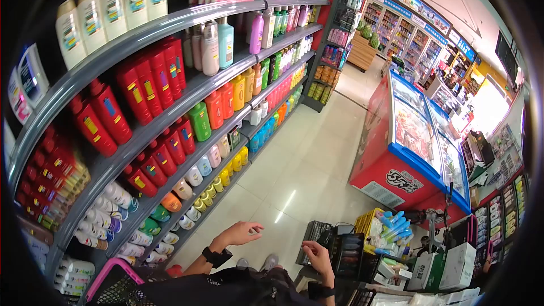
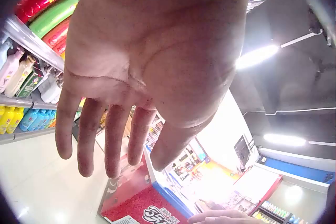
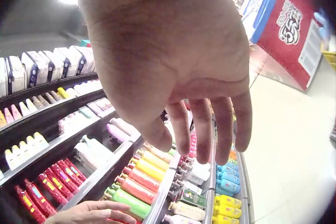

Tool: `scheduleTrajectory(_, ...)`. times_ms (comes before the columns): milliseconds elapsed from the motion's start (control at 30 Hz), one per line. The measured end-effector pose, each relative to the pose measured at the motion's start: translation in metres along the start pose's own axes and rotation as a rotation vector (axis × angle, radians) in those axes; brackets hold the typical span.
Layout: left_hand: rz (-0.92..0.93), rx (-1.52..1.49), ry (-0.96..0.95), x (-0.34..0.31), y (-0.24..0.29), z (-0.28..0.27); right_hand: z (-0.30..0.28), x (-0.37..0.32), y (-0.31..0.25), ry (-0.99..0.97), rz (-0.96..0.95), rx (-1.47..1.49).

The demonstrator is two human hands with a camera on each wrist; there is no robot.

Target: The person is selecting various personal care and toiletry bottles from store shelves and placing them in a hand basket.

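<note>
In the head view the left hand [image 1: 242,233] hovers over the aisle floor beside the lower shelves, fingers loosely extended, holding nothing. To its right, the right hand [image 1: 318,258] is raised near a black crate [image 1: 348,252], also empty. The left wrist view shows the left palm [image 2: 152,50] with its fingers apart and hanging relaxed. In the right wrist view the right palm [image 3: 178,61] faces the camera, fingers spread slightly. The two hands are apart and touch no product.
Shelves [image 1: 170,20] of bottles line the left side, with red bottles [image 1: 136,90] on the middle levels. A red and blue freezer [image 1: 391,170] stands at right. A yellow crate [image 1: 367,222], boxes [image 1: 458,266] and a pink-handled basket [image 1: 110,266] are close to the person.
</note>
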State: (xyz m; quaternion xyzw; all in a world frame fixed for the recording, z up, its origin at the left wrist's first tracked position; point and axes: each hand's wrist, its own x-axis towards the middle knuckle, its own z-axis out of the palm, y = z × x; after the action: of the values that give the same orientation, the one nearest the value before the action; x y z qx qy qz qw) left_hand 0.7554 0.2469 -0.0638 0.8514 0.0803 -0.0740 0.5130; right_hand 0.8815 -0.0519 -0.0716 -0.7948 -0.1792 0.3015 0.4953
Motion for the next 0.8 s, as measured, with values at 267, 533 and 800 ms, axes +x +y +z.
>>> scheduleTrajectory(267, -0.079, -0.007, 0.125, 0.126, 0.007, -0.047, -0.064, 0.160, -0.007, -0.070, -0.074, 0.023)
scheduleTrajectory(533, -0.083, -0.023, 0.276, 0.250, 0.056, -0.085, -0.147, 0.318, -0.046, -0.126, -0.246, 0.040)
scheduleTrajectory(800, -0.098, 0.056, 0.228, 0.347, 0.068, -0.114, -0.192, 0.413, -0.073, -0.162, -0.195, 0.040)
